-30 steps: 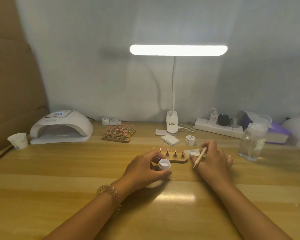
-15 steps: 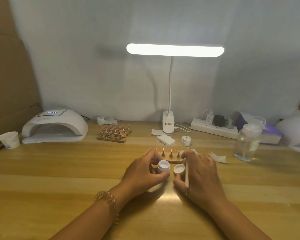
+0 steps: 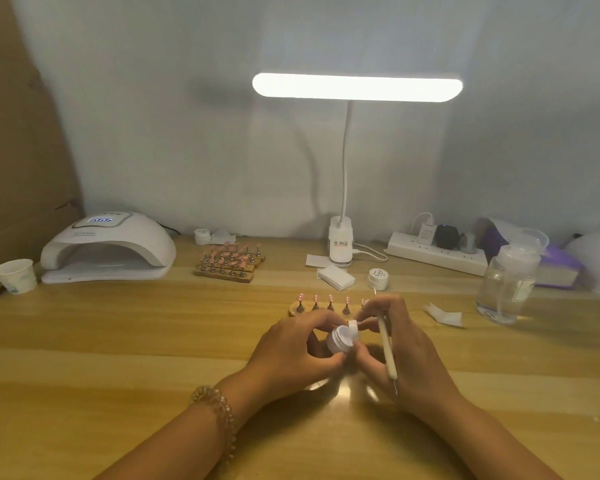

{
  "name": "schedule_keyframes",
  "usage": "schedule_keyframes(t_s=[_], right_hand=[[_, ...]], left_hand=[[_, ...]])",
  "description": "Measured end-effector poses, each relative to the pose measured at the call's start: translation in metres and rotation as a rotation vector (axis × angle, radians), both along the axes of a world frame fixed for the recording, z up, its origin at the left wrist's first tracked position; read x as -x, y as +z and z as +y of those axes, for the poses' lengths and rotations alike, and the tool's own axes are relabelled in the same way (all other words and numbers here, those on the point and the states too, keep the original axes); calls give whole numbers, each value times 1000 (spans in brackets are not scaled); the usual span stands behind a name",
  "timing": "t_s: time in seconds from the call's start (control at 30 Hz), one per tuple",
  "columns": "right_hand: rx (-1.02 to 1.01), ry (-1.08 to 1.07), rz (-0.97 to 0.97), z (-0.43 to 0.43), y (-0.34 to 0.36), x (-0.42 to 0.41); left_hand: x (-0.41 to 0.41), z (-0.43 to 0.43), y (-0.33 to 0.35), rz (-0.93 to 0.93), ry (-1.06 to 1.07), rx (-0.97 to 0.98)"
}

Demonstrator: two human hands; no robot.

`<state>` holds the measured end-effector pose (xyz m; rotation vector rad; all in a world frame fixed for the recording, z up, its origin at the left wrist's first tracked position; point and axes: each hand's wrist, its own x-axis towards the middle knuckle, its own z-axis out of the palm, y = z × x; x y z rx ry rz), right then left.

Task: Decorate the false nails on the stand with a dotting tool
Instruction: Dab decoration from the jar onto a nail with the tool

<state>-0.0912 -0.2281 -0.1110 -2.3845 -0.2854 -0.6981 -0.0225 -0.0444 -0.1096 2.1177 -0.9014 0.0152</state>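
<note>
A small wooden stand (image 3: 293, 309) with several pink false nails (image 3: 316, 298) on metal posts sits just beyond my hands. My left hand (image 3: 291, 355) grips a small white jar (image 3: 340, 339), tilted on its side, lifted just above the table. My right hand (image 3: 406, 351) pinches the jar's white lid (image 3: 353, 325) at the jar's mouth with thumb and forefinger. The dotting tool (image 3: 386, 344) lies tucked across the same hand, metal tip pointing toward me. The stand's right end is hidden behind my right hand.
A second stand of pink nails (image 3: 227, 263) and a white nail lamp (image 3: 108, 247) stand at the left, with a paper cup (image 3: 14, 275). A desk lamp (image 3: 342, 244), another small white jar (image 3: 377, 278), a power strip (image 3: 437, 254) and a clear bottle (image 3: 508, 282) are at the back right.
My right hand carried the lid from beside the stand to the jar. My left hand lifted and tilted the jar. The dotting tool swung round in my right hand.
</note>
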Motion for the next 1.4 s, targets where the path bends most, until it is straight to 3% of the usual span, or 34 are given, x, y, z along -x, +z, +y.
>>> schedule_keyframes(t_s=[0.23,0.53,0.87,1.03,1.23,1.4], right_hand=[[26,73,-14,3,-2,-2],[107,84,-12,3,-2,1],[243,-106,-13,5,3,4],[181,13,87,-12,7,8],[299,-232,190,4,6,11],[92,-98,137,-4,8,11]], left_hand=[[-2,-2,-4,-9,-4,31],[4,-3,-3,-169,105,-72],[20,-6,3,-511,128,-70],[18,-5,4,-301,68,-62],[25,-7,5,-542,92,-54],[17,-8,3,-352,86,-23]])
